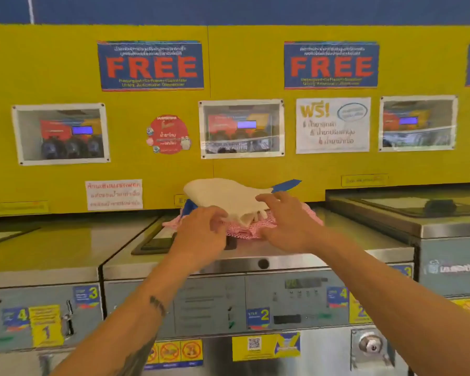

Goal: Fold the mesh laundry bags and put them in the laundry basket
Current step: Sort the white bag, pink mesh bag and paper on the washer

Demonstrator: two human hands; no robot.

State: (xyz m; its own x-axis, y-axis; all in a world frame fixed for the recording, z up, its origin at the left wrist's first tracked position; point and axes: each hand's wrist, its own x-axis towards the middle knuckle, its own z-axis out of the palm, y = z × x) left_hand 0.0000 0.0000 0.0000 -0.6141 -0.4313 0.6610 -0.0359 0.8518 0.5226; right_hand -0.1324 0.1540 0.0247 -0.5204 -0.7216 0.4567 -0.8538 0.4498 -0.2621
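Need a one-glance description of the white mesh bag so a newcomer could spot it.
Find the middle washing machine below the yellow wall. On its steel lid lies a pile of mesh bags; the white mesh bag is on top, with the left hand pinching its near edge. It is the pale cream one, above the pink mesh bag and blue-edged fabric.

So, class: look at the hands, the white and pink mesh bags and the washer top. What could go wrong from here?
1. The left hand pinches only the white mesh bag's near edge, so the lifted bag may flop and lose its fold.
2. The pink mesh bag lies under it; lifting the white one could drag it along the washer top.
3. The right hand is open, holding nothing, so there is little control. No basket is in view.
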